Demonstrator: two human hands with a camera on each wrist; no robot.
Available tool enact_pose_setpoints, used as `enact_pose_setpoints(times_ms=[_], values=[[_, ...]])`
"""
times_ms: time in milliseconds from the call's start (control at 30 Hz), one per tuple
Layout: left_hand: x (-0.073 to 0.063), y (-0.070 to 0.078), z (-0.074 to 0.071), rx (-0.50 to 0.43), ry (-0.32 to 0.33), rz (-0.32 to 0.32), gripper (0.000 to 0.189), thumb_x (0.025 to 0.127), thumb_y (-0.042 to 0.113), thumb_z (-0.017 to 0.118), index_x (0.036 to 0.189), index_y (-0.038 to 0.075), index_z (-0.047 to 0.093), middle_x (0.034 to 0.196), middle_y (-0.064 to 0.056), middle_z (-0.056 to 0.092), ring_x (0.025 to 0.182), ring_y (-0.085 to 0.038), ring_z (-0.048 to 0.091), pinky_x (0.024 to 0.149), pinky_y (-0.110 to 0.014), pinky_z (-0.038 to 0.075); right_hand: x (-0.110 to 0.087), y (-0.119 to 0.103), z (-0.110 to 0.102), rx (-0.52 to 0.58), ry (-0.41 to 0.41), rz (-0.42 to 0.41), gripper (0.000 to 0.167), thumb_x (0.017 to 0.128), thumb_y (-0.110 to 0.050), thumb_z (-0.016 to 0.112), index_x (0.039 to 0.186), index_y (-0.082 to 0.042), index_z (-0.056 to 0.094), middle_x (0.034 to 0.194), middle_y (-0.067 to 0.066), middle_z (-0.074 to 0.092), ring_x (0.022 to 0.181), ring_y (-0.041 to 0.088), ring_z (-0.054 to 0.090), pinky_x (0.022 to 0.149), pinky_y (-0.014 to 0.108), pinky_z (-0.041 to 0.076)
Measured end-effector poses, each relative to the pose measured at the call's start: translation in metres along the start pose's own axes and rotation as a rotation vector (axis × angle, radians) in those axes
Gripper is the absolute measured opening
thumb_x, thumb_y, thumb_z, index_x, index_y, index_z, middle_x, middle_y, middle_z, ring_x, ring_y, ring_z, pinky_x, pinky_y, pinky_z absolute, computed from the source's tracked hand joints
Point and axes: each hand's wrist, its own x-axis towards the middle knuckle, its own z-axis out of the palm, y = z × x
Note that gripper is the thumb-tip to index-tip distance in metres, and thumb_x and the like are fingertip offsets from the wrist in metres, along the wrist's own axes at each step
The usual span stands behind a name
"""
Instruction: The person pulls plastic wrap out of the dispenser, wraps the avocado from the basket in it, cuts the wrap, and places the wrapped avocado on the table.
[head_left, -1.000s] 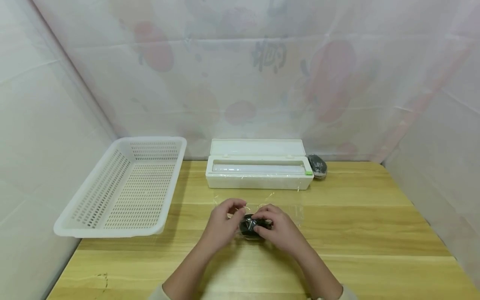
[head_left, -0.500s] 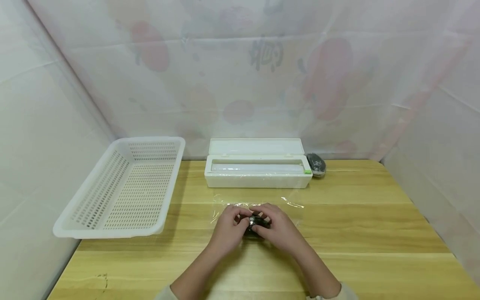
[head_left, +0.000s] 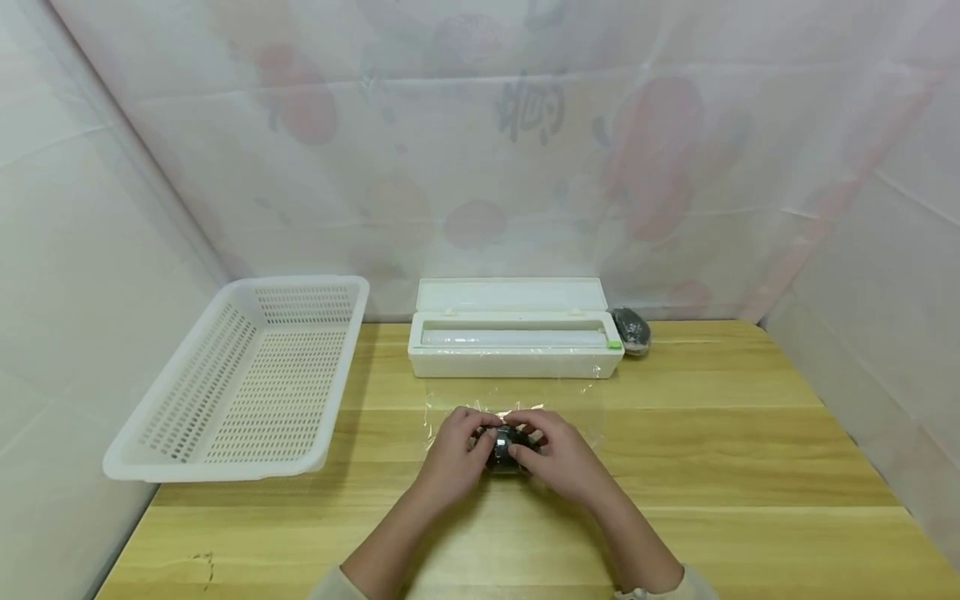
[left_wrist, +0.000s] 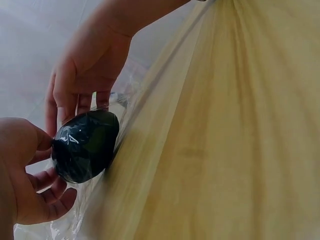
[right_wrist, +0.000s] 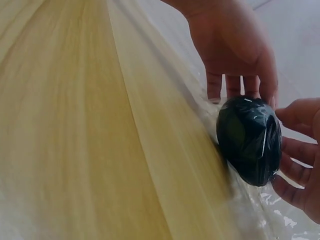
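Observation:
A dark greenish-black, egg-shaped object (head_left: 503, 452) with glossy clear film over it lies on the table between both hands. My left hand (head_left: 454, 454) holds its left end, thumb on the near side and fingers curled over the far side. From the other end, my right hand (head_left: 558, 458) grips it in the same manner. In the left wrist view the film makes creases on the dark egg-shaped object (left_wrist: 86, 146). A sheet of clear cling film (head_left: 587, 410) stretches from under the hands back to the white cling film dispenser (head_left: 517, 364).
The dispenser's lid (head_left: 513, 295) stands raised, with a film roll (head_left: 513, 337) inside. Beside its right end sits a second dark, film-covered object (head_left: 632, 332). A white slotted plastic basket (head_left: 339, 400) stands on the left. Fabric walls (head_left: 480, 150) border the wooden table (head_left: 720, 467).
The left hand has come in to the right and now holds the dark object's left end. The right hand stays on it, and the object has turned slightly.

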Motion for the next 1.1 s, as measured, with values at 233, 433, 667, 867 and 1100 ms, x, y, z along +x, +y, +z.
enact_pose_setpoints(times_ms=[233, 433, 667, 867, 1100], values=[[0.005, -0.002, -0.001, 0.016, -0.032, -0.018, 0.019, 0.101, 0.023, 0.055, 0.113, 0.017, 0.069, 0.107, 0.000, 0.058, 0.099, -0.015, 0.057, 0.084, -0.035, 0.052, 0.002, 0.009, -0.002, 0.050, -0.023, -0.030, 0.042, 0.081, -0.016, 0.080, 0.119, -0.025, 0.065, 0.118, -0.004, 0.063, 0.102, 0.020, 0.058, 0.083, 0.033, 0.052], [0.009, -0.003, -0.005, 0.017, -0.068, -0.028, 0.031, 0.102, 0.027, 0.052, 0.126, 0.010, 0.062, 0.110, -0.004, 0.063, 0.098, -0.017, 0.060, 0.084, -0.037, 0.053, 0.006, 0.016, -0.003, 0.070, -0.031, -0.083, 0.026, 0.086, -0.022, 0.076, 0.112, -0.024, 0.070, 0.119, -0.004, 0.063, 0.104, 0.021, 0.059, 0.081, 0.030, 0.055], [0.006, 0.007, -0.014, 0.183, -0.047, 0.026, 0.040, 0.095, 0.038, 0.064, 0.127, 0.015, 0.064, 0.126, -0.004, 0.060, 0.114, -0.022, 0.054, 0.088, -0.043, 0.051, 0.009, 0.018, -0.009, 0.093, -0.075, -0.087, 0.025, 0.090, -0.021, 0.072, 0.115, -0.022, 0.070, 0.117, -0.005, 0.064, 0.105, 0.020, 0.059, 0.081, 0.028, 0.055], [0.004, 0.014, -0.010, 0.312, -0.132, 0.191, 0.051, 0.081, 0.036, 0.081, 0.125, 0.019, 0.064, 0.122, 0.001, 0.057, 0.113, -0.019, 0.051, 0.092, -0.040, 0.051, 0.010, 0.020, -0.012, 0.103, -0.088, -0.067, 0.026, 0.092, -0.022, 0.070, 0.118, -0.021, 0.068, 0.118, -0.004, 0.063, 0.107, 0.020, 0.060, 0.083, 0.030, 0.054], [0.007, 0.015, -0.004, 0.327, -0.112, 0.177, 0.045, 0.082, 0.026, 0.081, 0.122, 0.012, 0.066, 0.119, -0.002, 0.058, 0.113, -0.022, 0.051, 0.096, -0.040, 0.050, 0.010, 0.020, -0.013, 0.086, -0.031, -0.011, 0.031, 0.093, -0.024, 0.069, 0.124, -0.016, 0.066, 0.122, 0.001, 0.063, 0.110, 0.022, 0.062, 0.087, 0.032, 0.055]])
